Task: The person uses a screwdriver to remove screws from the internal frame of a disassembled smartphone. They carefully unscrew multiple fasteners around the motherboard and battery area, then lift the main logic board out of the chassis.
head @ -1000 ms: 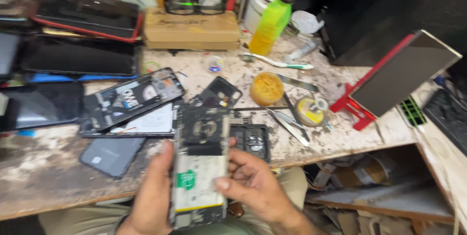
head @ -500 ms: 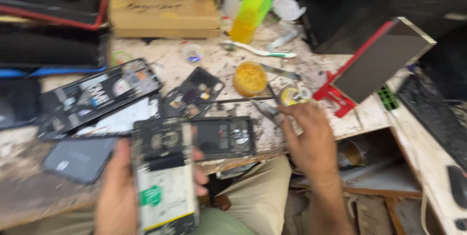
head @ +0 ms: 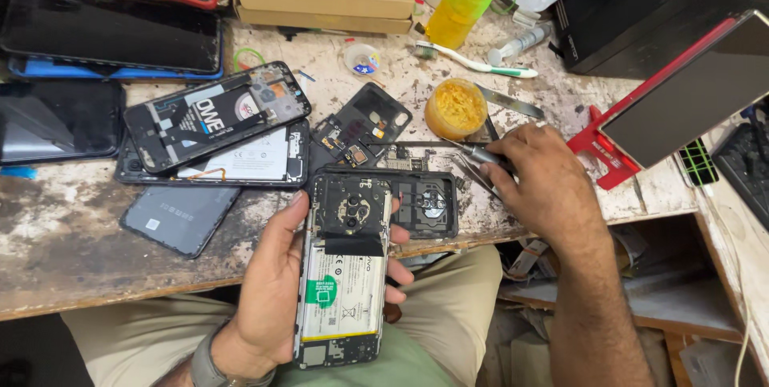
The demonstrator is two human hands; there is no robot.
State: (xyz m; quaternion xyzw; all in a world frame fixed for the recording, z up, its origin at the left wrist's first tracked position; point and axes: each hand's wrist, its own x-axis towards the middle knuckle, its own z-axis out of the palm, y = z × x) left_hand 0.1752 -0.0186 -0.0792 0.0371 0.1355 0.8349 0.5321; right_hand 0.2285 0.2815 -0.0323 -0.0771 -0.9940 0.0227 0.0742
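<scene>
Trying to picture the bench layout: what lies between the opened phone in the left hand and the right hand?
In the head view, a black phone frame lies on the bench between the opened phone in the left hand and the right hand.

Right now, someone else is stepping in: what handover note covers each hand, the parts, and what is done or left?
Left hand: holds the opened phone over the lap, back cover off, battery exposed.
Right hand: closed on a thin metal tool at the workbench edge.
Nearby: black phone frame, yellow paste pot.
Done: phone opened.
Left: the tool has not touched the phone yet.
</scene>
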